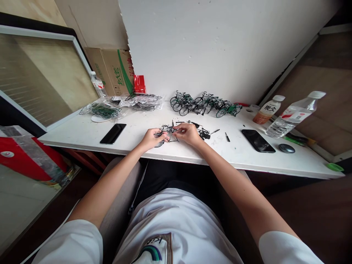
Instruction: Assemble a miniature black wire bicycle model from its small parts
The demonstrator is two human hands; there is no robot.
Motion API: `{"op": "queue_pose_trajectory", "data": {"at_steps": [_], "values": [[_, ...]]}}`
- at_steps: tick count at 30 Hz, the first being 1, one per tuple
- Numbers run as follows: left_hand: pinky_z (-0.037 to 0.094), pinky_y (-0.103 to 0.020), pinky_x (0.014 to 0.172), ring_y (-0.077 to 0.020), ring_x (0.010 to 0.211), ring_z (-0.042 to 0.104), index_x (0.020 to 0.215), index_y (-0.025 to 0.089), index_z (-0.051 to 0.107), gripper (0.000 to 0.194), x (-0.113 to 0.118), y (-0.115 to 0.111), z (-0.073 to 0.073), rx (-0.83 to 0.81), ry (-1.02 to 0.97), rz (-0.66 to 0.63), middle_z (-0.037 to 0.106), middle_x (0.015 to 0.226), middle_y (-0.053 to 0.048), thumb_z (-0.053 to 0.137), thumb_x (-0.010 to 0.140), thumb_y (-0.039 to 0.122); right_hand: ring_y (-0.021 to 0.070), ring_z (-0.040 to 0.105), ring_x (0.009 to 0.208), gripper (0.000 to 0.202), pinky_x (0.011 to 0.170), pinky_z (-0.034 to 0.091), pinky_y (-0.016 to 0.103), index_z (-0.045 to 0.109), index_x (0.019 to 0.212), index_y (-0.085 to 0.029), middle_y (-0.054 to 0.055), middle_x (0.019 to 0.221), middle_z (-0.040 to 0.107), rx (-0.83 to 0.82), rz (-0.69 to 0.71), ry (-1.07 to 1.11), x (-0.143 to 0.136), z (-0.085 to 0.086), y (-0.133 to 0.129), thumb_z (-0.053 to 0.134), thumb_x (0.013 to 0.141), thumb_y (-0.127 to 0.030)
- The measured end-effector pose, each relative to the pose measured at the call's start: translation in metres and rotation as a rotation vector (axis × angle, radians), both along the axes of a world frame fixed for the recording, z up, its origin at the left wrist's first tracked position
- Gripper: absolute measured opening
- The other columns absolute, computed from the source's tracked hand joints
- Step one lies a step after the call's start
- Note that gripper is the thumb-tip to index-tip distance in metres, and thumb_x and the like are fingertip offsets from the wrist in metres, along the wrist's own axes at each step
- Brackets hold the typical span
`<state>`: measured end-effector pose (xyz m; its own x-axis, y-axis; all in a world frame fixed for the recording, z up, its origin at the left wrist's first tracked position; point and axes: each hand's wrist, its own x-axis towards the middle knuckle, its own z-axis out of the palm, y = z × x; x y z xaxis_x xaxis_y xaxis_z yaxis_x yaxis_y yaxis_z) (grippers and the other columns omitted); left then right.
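My left hand point(152, 138) and my right hand point(188, 134) meet over the white table point(82, 132), both gripping a small black model bicycle point(166, 132) that is partly built. Its wheel shows below my left fingers. Loose black parts point(204, 133) lie just right of my right hand, and a small screwdriver point(227, 137) lies further right. A row of several finished green and black model bicycles point(205, 102) stands at the back of the table against the white wall.
A black phone point(113, 133) lies left of my hands, another phone point(257, 140) to the right. Plastic bags of parts point(106, 110) sit back left. Two bottles point(294, 114) and a black round lid point(286, 148) are at the right. A cardboard box point(115, 71) stands behind.
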<state>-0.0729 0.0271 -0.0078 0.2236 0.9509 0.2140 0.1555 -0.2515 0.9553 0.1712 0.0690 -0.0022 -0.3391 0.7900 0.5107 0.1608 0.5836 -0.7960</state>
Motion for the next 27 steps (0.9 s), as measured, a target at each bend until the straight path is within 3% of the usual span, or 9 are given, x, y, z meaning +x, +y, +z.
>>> {"op": "queue_pose_trajectory", "data": {"at_steps": [22,27], "values": [[0.058,-0.049,0.109,-0.0281,0.099,0.081,0.089,0.017,0.074,0.043,0.0025,-0.0038,0.0039,0.035,0.013,-0.002,0.085,0.099,-0.017,0.081,0.089,0.059,0.0274,0.083,0.086,0.042,0.086,0.072,0.039,0.085,0.103,-0.014,0.014,0.101,0.083,-0.032,0.006,-0.014,-0.0019,-0.0002,-0.0018,0.093,0.075,-0.044],[0.059,-0.049,0.106,-0.0279,0.095,0.081,0.097,0.015,0.076,0.047,0.0012,-0.0023,0.0012,0.018,-0.002,-0.003,0.085,0.101,-0.017,0.082,0.088,0.061,0.0276,0.083,0.086,0.043,0.088,0.073,0.040,0.086,0.102,-0.014,0.013,0.102,0.083,-0.026,0.013,-0.011,-0.0017,0.0005,-0.0027,0.093,0.075,-0.047]]}}
